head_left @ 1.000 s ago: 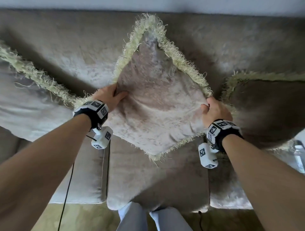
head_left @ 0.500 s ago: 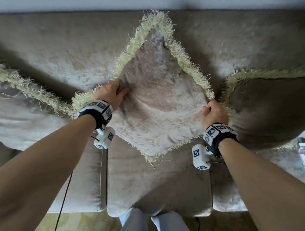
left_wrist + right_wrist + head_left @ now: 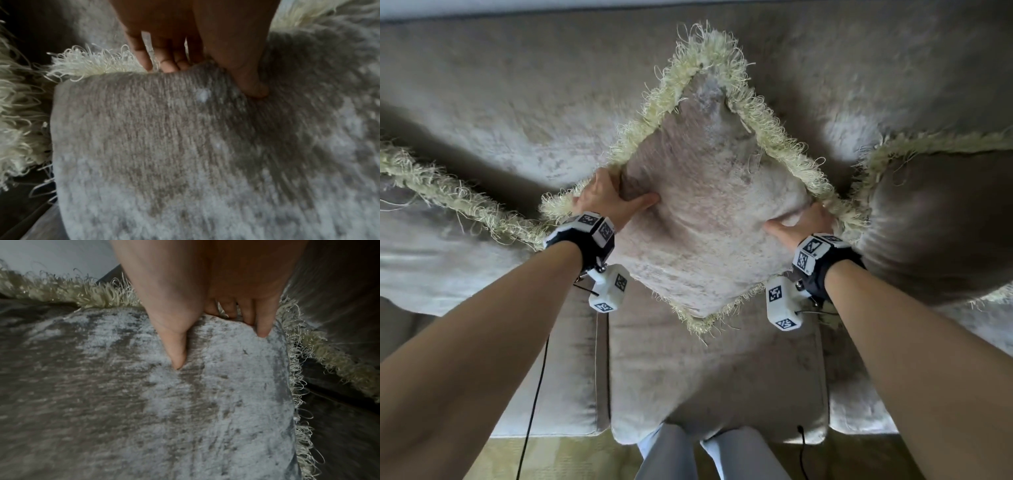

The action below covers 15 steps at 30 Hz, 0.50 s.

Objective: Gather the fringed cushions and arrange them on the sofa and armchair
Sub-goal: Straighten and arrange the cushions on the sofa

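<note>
Your left hand (image 3: 607, 198) and right hand (image 3: 803, 224) each pinch a side corner of the middle cushion (image 3: 709, 205) — it stands on its point, between both grips, against the sofa (image 3: 482, 113) back.

Beige fringed cushion (image 3: 709, 212) standing diamond-wise against sofa (image 3: 500, 113) back

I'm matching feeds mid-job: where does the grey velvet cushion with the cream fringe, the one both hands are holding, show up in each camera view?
Head: the grey velvet cushion with cream fringe stands on one corner at centre, left hand and right hand gripping its side corners.
Left wrist: the cushion fills the lower frame beneath the hand.
Right wrist: it fills the lower frame beneath the hand.
Shared landmark: the cream fringe.
</note>
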Tool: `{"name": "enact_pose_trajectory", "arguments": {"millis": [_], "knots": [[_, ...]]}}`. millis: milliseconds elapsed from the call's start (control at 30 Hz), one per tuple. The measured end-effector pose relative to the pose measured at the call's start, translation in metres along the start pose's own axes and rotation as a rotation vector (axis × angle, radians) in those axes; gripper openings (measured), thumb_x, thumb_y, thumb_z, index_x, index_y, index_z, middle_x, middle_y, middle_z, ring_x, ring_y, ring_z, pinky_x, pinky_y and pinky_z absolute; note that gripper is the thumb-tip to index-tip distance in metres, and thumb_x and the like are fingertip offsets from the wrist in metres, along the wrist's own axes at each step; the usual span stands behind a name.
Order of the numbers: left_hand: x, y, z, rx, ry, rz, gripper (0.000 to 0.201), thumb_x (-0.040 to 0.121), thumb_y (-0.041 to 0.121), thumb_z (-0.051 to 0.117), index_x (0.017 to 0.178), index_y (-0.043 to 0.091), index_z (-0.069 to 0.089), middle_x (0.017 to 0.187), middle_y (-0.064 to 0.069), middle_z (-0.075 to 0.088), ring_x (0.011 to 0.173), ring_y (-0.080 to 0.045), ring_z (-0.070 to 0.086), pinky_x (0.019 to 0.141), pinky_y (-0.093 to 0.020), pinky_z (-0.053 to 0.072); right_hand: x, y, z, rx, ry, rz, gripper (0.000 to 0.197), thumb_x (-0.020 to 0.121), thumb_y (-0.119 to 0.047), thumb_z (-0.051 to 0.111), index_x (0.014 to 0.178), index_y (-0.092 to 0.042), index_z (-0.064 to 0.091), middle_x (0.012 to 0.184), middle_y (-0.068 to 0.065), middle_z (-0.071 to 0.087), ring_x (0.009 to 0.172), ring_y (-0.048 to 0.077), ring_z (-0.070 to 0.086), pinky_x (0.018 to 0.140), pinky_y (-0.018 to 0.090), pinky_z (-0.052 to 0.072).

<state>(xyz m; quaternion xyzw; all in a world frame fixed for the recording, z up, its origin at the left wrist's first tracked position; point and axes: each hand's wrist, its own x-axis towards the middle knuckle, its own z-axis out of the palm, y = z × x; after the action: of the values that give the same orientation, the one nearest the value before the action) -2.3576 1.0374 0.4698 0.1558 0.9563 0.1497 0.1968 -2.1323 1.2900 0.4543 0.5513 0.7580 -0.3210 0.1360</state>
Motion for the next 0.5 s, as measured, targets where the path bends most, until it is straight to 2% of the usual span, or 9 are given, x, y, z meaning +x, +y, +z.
{"name": "enact_pose_trajectory", "arguments": {"millis": [67, 100, 133, 167, 200, 233, 267, 367, 500], "knots": [[-0.001, -0.002, -0.003, -0.083, -0.066, -0.013, 0.094, 0.061, 0.085, 0.070, 0.127, 0.021, 0.052, 0.109, 0.003, 0.060, 0.104, -0.024, 0.060, 0.097, -0.045, 0.051, -0.004, -0.001, -0.003, 0.048, -0.045, 0.020, 0.124, 0.057, -0.066, 0.085, 0.149, -0.002, 0.031, 0.165, 0.015, 0.008, 0.152, 0.035, 0.010, 0.118, 0.057, 0.026], [-0.004, -0.002, -0.005, -0.120, -0.080, -0.012, 0.093, 0.060, 0.084, 0.071, 0.127, 0.022, 0.053, 0.111, 0.003, 0.061, 0.104, -0.022, 0.061, 0.095, -0.045, 0.052, -0.009, 0.000, -0.005, 0.087, -0.059, 0.008, 0.103, 0.059, -0.062, 0.085, 0.136, -0.006, 0.047, 0.164, 0.016, 0.011, 0.151, 0.036, 0.013, 0.117, 0.058, 0.027], [-0.009, -0.003, -0.007, -0.152, -0.088, -0.013, 0.089, 0.061, 0.082, 0.074, 0.125, 0.023, 0.054, 0.111, 0.003, 0.063, 0.103, -0.021, 0.062, 0.094, -0.044, 0.052, -0.015, 0.000, -0.009, 0.112, -0.052, -0.015, 0.073, 0.062, -0.057, 0.085, 0.113, -0.012, 0.059, 0.162, 0.017, 0.018, 0.150, 0.037, 0.018, 0.116, 0.059, 0.027], [-0.013, -0.003, -0.009, -0.178, -0.095, -0.015, 0.083, 0.064, 0.078, 0.076, 0.123, 0.023, 0.054, 0.111, 0.004, 0.064, 0.103, -0.020, 0.062, 0.094, -0.044, 0.052, -0.021, 0.001, -0.014, 0.125, -0.040, -0.038, 0.046, 0.067, -0.051, 0.085, 0.090, -0.020, 0.060, 0.158, 0.017, 0.029, 0.147, 0.036, 0.025, 0.115, 0.058, 0.028], [-0.019, -0.003, -0.010, -0.202, -0.103, -0.012, 0.078, 0.068, 0.074, 0.076, 0.122, 0.022, 0.055, 0.112, 0.004, 0.065, 0.103, -0.019, 0.063, 0.095, -0.044, 0.052, -0.027, 0.000, -0.019, 0.137, -0.035, -0.065, 0.036, 0.073, -0.044, 0.083, 0.079, -0.022, 0.056, 0.153, 0.015, 0.039, 0.144, 0.035, 0.031, 0.115, 0.055, 0.030], [-0.025, -0.003, -0.011, -0.218, -0.114, -0.009, 0.075, 0.072, 0.070, 0.076, 0.124, 0.021, 0.056, 0.115, 0.003, 0.066, 0.105, -0.019, 0.064, 0.098, -0.045, 0.052, -0.027, 0.002, -0.021, 0.142, -0.044, -0.084, 0.030, 0.078, -0.039, 0.080, 0.083, -0.020, 0.058, 0.148, 0.012, 0.045, 0.141, 0.032, 0.035, 0.114, 0.050, 0.032], [-0.032, -0.002, -0.014, -0.225, -0.131, -0.003, 0.073, 0.075, 0.068, 0.074, 0.127, 0.019, 0.057, 0.119, 0.002, 0.067, 0.108, -0.019, 0.064, 0.101, -0.047, 0.052, -0.030, 0.002, -0.024, 0.146, -0.061, -0.092, 0.030, 0.082, -0.037, 0.077, 0.098, -0.018, 0.060, 0.144, 0.010, 0.049, 0.138, 0.030, 0.039, 0.111, 0.044, 0.035], [-0.057, 0.000, -0.020, -0.158, -0.185, 0.028, 0.077, 0.078, 0.072, 0.065, 0.136, 0.021, 0.057, 0.135, -0.004, 0.065, 0.119, -0.024, 0.063, 0.106, -0.052, 0.048, -0.040, 0.004, -0.030, 0.137, -0.078, -0.137, 0.074, 0.078, -0.047, 0.073, 0.141, -0.021, 0.045, 0.148, 0.007, 0.048, 0.136, 0.030, 0.043, 0.109, 0.044, 0.039], [-0.097, 0.011, -0.029, -0.064, -0.186, 0.085, 0.071, 0.091, 0.057, 0.066, 0.148, 0.018, 0.048, 0.147, -0.011, 0.056, 0.131, -0.030, 0.055, 0.111, -0.053, 0.043, -0.064, 0.013, -0.043, 0.070, -0.071, -0.246, 0.076, 0.092, -0.039, 0.066, 0.156, -0.025, 0.027, 0.157, 0.003, 0.038, 0.142, 0.032, 0.038, 0.114, 0.044, 0.035]]}}
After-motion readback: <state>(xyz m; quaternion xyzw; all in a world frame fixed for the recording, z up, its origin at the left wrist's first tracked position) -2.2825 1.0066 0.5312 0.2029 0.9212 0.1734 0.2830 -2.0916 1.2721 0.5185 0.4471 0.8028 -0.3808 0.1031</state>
